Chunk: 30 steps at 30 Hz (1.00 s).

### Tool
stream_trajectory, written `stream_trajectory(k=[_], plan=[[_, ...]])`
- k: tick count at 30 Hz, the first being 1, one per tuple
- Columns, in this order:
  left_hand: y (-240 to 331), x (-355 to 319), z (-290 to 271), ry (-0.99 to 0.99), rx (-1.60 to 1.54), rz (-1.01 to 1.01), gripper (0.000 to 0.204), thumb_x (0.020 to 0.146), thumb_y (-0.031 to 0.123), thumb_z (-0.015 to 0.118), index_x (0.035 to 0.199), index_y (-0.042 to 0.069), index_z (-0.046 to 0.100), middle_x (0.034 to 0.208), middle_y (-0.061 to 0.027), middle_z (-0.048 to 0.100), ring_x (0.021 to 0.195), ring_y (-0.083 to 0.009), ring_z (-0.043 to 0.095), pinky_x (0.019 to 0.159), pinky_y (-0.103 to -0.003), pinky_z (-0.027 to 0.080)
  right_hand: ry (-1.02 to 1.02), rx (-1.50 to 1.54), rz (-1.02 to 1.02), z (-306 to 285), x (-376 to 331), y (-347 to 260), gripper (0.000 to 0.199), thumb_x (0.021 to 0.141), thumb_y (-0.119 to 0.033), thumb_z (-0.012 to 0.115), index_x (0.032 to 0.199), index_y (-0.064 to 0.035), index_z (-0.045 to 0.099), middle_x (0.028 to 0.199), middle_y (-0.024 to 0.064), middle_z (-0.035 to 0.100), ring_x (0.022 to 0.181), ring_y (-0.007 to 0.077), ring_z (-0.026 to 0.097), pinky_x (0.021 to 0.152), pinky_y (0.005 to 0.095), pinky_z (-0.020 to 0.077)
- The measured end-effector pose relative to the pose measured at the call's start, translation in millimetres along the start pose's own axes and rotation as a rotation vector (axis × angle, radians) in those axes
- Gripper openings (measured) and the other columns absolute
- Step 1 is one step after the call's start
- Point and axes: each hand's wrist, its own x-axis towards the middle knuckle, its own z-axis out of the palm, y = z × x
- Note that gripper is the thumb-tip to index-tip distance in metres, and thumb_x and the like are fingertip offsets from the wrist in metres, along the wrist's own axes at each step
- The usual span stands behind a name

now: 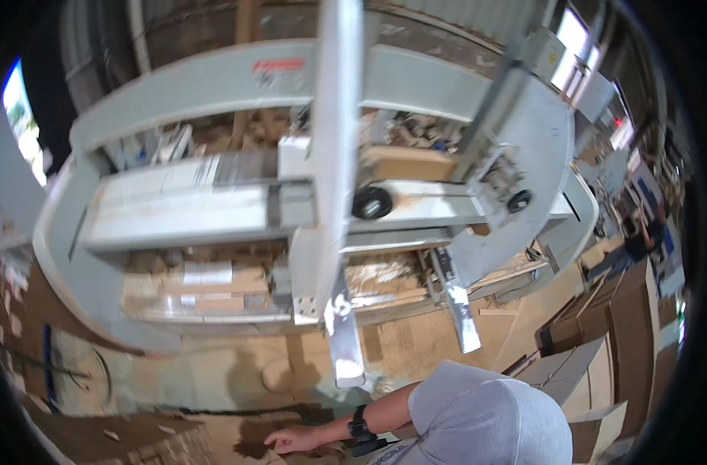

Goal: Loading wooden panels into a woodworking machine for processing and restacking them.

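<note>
My right hand (291, 439) is low in the view, at the end of a bare forearm with a dark watch (359, 428) and a grey sleeve (438, 395). It reaches leftward over the floor, fingers loosely bent and slightly apart. I see nothing in it. My left hand does not show. Beyond the arm stands a large pale grey machine (190, 81) with a long white bed (175, 205). A tall light upright (335, 116) crosses in front of the bed. Two metal arms, one left (344, 349) and one right (455, 302), jut from the machine toward me.
Black round knobs (372, 203) sit on the machine. Sawdust and wood pieces (384, 275) lie under its bed. Brown boards or cartons (632, 333) stand at the right, and another person (640, 240) is farther back there. A blue-edged frame (49, 368) stands on the left.
</note>
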Motion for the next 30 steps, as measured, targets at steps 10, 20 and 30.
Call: stream_trajectory(k=[10, 20, 30], plan=[[-91, 382, -205, 1.176, 1.588, -0.056, 0.037, 0.093, 0.034, 0.042, 0.115, 0.006, 0.048, 0.109, -0.0156, 0.056, 0.1, -0.0305, 0.054, 0.085, -0.046, 0.044, 0.64, 0.433, -0.129, -238, -256, -120, 0.037, 0.089, -0.021, 0.054, 0.12, -0.0015, 0.048, 0.092, 0.0046, 0.062, 0.083, 0.0082, 0.056, 0.07, 0.0231, 0.0458], [-106, 515, -334, 1.461, 1.741, -0.813, 0.04, 0.093, 0.032, 0.042, 0.12, 0.003, 0.046, 0.117, -0.0192, 0.052, 0.111, -0.0335, 0.049, 0.093, -0.046, 0.041, 1.699, 0.549, -0.213, -200, -498, -111, 0.037, 0.089, -0.025, 0.054, 0.119, -0.0049, 0.049, 0.094, 0.0026, 0.061, 0.081, 0.0099, 0.057, 0.066, 0.0233, 0.0461], [-116, 532, -417, 1.477, 1.545, -1.342, 0.033, 0.09, 0.034, 0.048, 0.11, 0.008, 0.05, 0.1, -0.0123, 0.058, 0.097, -0.0267, 0.055, 0.085, -0.042, 0.047, 2.466, 1.211, 0.141, 119, -507, -84, 0.027, 0.085, -0.028, 0.055, 0.103, -0.0081, 0.057, 0.082, 0.0012, 0.06, 0.069, 0.01, 0.057, 0.057, 0.0252, 0.0451]])
